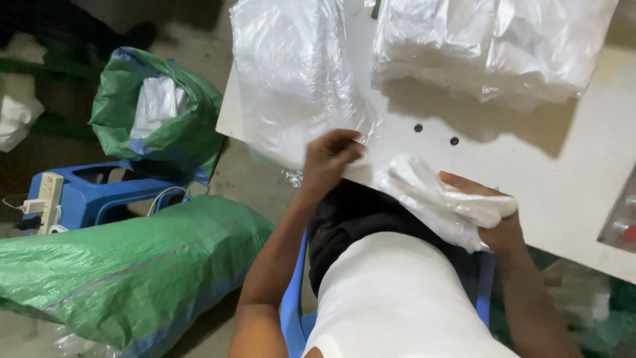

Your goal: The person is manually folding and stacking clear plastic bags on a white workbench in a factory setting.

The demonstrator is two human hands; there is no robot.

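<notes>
Step in hand: I judge I am at the bagging stage; a folded white item is held ready while a clear bag is picked off the table edge
Left hand (329, 159): fingers pinched shut on the lower corner of the clear plastic bag (295, 73), which lies flat over the near-left corner of the white table (563, 185) and hangs past its edge
Right hand (493, 219): closed around a crumpled white folded piece (430, 199), held just above the table's near edge, over my lap
Next move, as I judge it: the bag's mouth must be parted before the piece can go in; thin film clings, so the pinch needs care
Packages: a stack of clear-wrapped white bundles (490, 46) at the table's far side; a long green woven sack (126, 272) lying on the floor to my left; an open green sack (159, 113) beyond it, white plastic showing inside
Labels and signs: none that I can make out; two dark round spots (435, 134) on the tabletop
</notes>
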